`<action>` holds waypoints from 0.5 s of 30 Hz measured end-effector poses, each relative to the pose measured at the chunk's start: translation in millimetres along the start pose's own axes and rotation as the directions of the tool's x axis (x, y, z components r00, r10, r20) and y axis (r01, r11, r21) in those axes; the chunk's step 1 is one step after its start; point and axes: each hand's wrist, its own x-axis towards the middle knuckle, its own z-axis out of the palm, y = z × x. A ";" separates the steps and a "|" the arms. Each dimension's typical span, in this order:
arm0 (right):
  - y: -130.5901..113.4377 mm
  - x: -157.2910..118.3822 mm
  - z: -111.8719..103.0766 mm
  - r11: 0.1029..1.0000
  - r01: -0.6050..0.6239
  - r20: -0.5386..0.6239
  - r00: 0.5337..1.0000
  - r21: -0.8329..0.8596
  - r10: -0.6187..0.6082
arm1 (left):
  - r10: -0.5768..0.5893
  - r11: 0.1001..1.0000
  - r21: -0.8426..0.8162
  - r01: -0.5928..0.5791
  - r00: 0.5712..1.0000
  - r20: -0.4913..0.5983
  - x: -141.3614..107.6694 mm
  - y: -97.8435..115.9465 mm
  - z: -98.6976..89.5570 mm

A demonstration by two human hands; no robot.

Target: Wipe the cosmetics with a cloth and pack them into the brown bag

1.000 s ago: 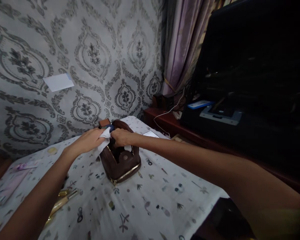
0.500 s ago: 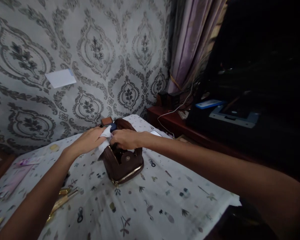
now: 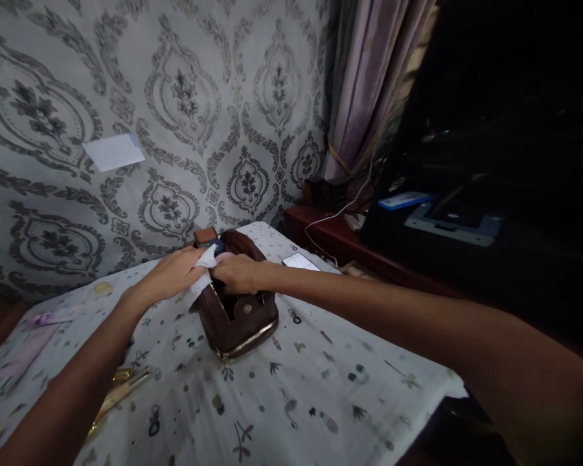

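Observation:
On the patterned white cloth sits a dark brown handbag point(image 3: 238, 330), unzipped, with a gold zipper along its front. My left hand point(image 3: 175, 270) is closed on a white tissue point(image 3: 199, 279) at the bag's left rim. Over the bag's mouth, my right hand point(image 3: 237, 273) has its fingers curled and pointing down and left; the bag and hand hide the fingertips. A pale pinkish bit shows by them, too small to name. Behind the hands are a dark blue item point(image 3: 217, 246) and a brown block-like object point(image 3: 205, 235).
A lit phone point(image 3: 300, 261) lies beyond my right forearm. Gold-coloured tubes point(image 3: 119, 391) are near my left forearm, and a pink flat packet point(image 3: 24, 362) lies at far left. A white cable point(image 3: 337, 217) runs over the red-brown furniture point(image 3: 296, 217) at right.
My right hand and forearm have shifted slightly left and down, uncovering more of the phone. The left hand keeps its hold on the tissue at the bag. The view has moved slightly.

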 end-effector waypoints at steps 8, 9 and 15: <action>-4.3 7.3 -6.4 0.998 -0.059 0.043 0.997 0.029 0.057 | -0.002 1.000 0.011 0.002 1.000 -0.006 1.0 -0.4 1.0; -3.0 6.2 -7.3 0.997 -0.070 0.051 0.996 0.031 0.068 | -0.003 1.000 0.014 0.003 1.000 -0.005 0.9 -0.6 1.0; 1.9 3.6 1.5 0.999 -0.030 -0.025 0.999 -0.015 0.030 | 0.008 1.000 0.003 -0.008 0.999 -0.034 0.0 -1.8 1.9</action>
